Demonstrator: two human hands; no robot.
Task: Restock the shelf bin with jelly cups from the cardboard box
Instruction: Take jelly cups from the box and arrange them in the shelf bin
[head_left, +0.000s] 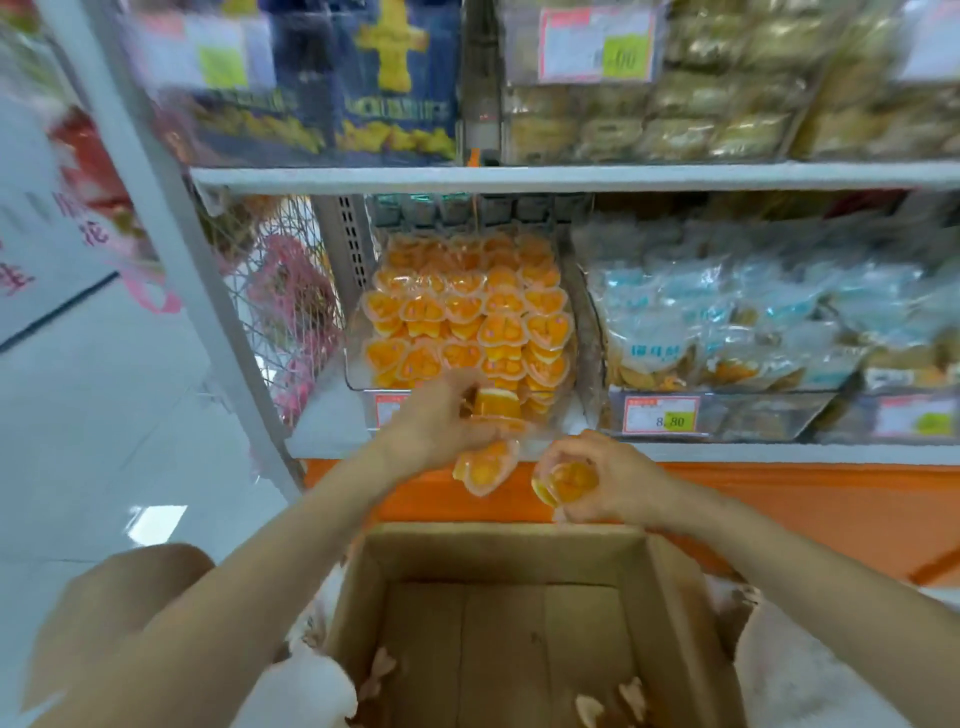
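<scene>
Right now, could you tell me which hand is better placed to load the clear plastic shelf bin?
Probably left: the left hand holds orange heart-shaped jelly cups at the clear plastic bin's rim; the right hand grips one lower down.

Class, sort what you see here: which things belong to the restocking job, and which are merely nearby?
Belong to the job: shelf bin, jelly cups stacked in it, cardboard box, left hand and right hand, both holding some.

Merely nearby: pale blue snack bags, price tag, blue packets above, pink netted goods.
</scene>
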